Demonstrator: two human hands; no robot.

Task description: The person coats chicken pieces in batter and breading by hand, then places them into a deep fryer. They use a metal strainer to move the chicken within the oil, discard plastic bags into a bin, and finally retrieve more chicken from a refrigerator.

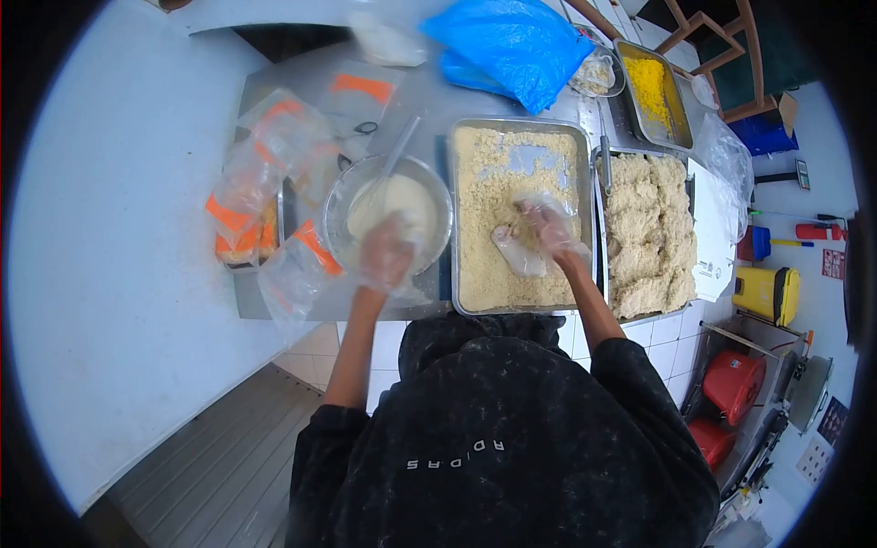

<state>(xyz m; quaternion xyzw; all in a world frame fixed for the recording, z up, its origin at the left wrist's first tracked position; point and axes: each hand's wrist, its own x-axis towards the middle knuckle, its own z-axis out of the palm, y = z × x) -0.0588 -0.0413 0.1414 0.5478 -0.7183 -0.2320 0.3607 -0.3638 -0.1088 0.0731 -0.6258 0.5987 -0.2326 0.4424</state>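
Observation:
My left hand [388, 251], in a clear plastic glove, is over the near side of a metal bowl [334, 239] of pale batter [402, 199]. Motion smears its fingers. A whisk [402, 146] leans in the bowl, its handle toward the far rim. In the middle tray [454, 301] of yellowish crumbs [489, 283], my gloved right hand [551, 226] is low over the crumbs with its fingers curled. What they hold is hidden. A pale, wet-looking flat fillet [518, 253] lies on the crumbs just left of this hand, partly coated.
Right of the crumb tray, another tray [647, 315] holds several crumb-coated pieces [649, 228], with tongs [604, 164] at its edge. A blue bag [512, 50] and a tray of yellow shreds [650, 91] stand behind. Plastic packets with orange bands [242, 224] lie left of the bowl.

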